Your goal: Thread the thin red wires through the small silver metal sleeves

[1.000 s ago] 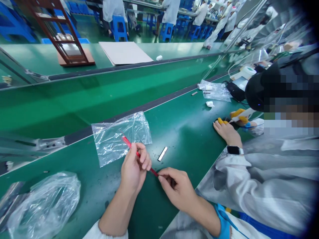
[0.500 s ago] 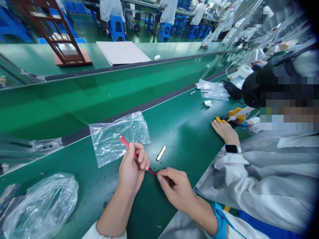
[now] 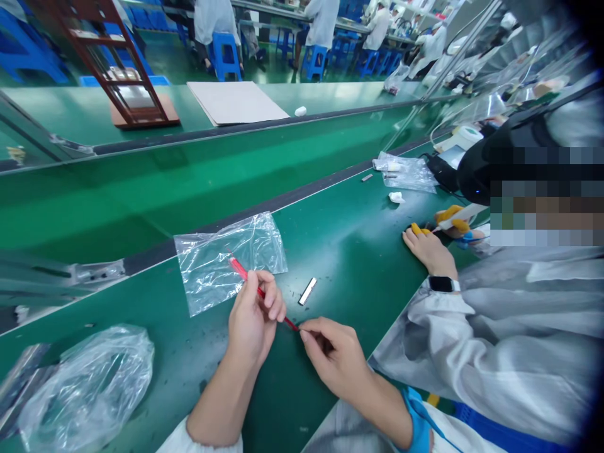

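In the head view my left hand [image 3: 255,314] is closed around a bundle of thin red wires [image 3: 240,268], which slants from upper left to lower right through the fingers. My right hand [image 3: 333,352] pinches the lower right end of the wires between thumb and fingertips; the very tip is hidden there. A small narrow silver part with a dark toothed edge [image 3: 307,292] lies on the green bench just beyond the right hand. Past the left hand, a flat clear plastic bag [image 3: 202,277] rests on the bench, under the upper end of the wires.
A crumpled plastic bag [image 3: 94,390] and silver strips [image 3: 21,377] lie at the lower left. A green conveyor belt [image 3: 212,170] runs beyond the bench. To the right, a co-worker's hand [image 3: 429,248] rests near a white tool. Cardboard sheets [image 3: 236,102] lie across the belt.
The whole view has shifted slightly to the right. Both hands keep almost the same pose on the red wires.
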`<state>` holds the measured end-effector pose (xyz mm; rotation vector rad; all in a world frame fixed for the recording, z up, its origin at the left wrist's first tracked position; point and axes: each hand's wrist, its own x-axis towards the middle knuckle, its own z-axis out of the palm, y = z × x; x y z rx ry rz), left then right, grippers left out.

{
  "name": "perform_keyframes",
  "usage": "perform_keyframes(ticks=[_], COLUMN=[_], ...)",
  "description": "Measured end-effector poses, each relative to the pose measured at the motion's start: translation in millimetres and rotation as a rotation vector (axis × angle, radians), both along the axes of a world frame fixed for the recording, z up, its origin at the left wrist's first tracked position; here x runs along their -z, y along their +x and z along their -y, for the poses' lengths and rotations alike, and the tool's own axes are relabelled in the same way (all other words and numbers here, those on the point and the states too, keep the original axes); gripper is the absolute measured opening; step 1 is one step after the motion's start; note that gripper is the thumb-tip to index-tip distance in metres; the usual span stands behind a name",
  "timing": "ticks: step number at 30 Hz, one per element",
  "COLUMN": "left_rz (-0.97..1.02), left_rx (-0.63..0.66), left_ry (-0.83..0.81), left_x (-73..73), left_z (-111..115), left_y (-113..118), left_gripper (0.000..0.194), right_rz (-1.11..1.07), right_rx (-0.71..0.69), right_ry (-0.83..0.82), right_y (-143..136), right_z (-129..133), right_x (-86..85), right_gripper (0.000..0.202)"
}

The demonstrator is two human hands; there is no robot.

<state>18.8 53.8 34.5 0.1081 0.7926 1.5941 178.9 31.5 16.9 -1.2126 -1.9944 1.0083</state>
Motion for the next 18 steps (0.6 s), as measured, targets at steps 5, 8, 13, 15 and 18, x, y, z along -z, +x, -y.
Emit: perform_keyframes(ticks=[5, 8, 13, 15, 18], left_rz=[-0.007, -0.011, -0.017, -0.016, -0.013], left_rx=[0.003, 0.005, 0.004, 0.006, 0.007], left_ry=[0.009, 0.008, 0.009, 0.006, 0.005], left_x=[-0.5, -0.3, -0.2, -0.3, -0.3], left_z=[0.8, 0.0, 0.0, 0.8, 1.6], left_y=[1.1, 1.4, 2.5, 2.9, 2.7], left_gripper=[0.028, 0.03, 0.03, 0.03, 0.029], right_rz=[0.0, 0.004, 0.022, 0.036, 0.04], right_rx=[-0.005, -0.012, -0.013, -0.009, -0.004], right_ry=[0.029, 0.022, 0.033, 0.058, 0.086], right_y=[0.0, 0.3, 0.1, -0.8, -1.7], right_z=[0.2, 1.0, 2.0, 1.5, 0.8], right_x=[1.9, 2.3, 4.0, 3.5, 1.1], right_gripper=[0.013, 0.014, 0.015, 0.013, 0.017])
